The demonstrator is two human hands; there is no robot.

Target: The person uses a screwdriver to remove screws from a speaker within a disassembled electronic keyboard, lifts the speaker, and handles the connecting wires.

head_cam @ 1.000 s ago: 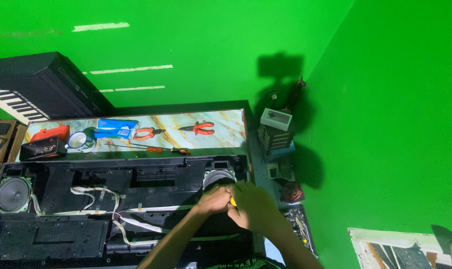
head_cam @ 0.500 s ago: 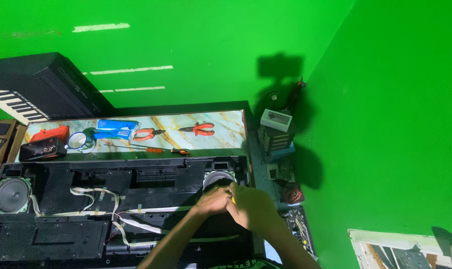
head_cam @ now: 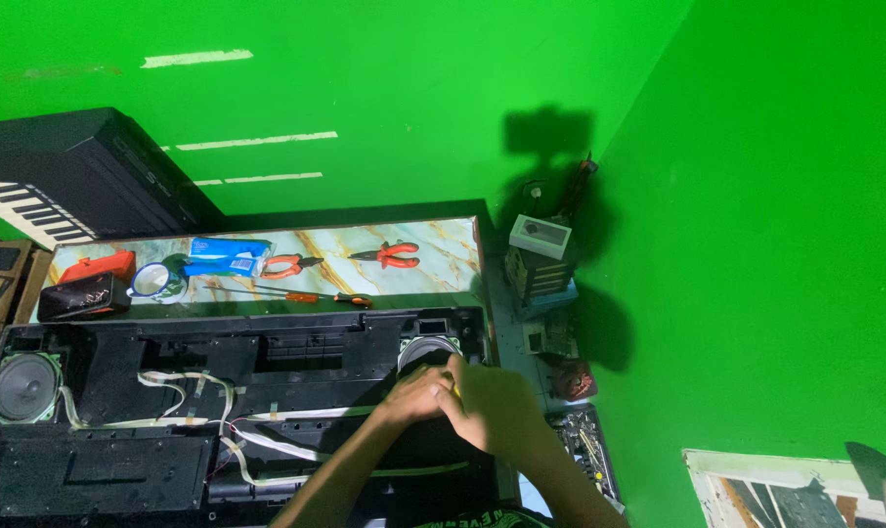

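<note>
The opened keyboard case [head_cam: 218, 411] lies with its long axis along the bench's [head_cam: 433, 235] front edge, one speaker [head_cam: 21, 386] at its left end. At its right end, beside the other speaker [head_cam: 425, 350], my left hand [head_cam: 418, 396] and right hand [head_cam: 497, 406] are pressed together, seemingly pinching a small yellow-handled tool [head_cam: 454, 391], mostly hidden.

The opened keyboard case [head_cam: 237, 411] is laid along the front, with one speaker [head_cam: 21, 387] set at its left end and another [head_cam: 426, 350] at the right, where both hands [head_cam: 462, 396] are placed. Pliers [head_cam: 392, 255] and a screwdriver [head_cam: 311, 295] are left on the table [head_cam: 443, 240] behind it.
</note>
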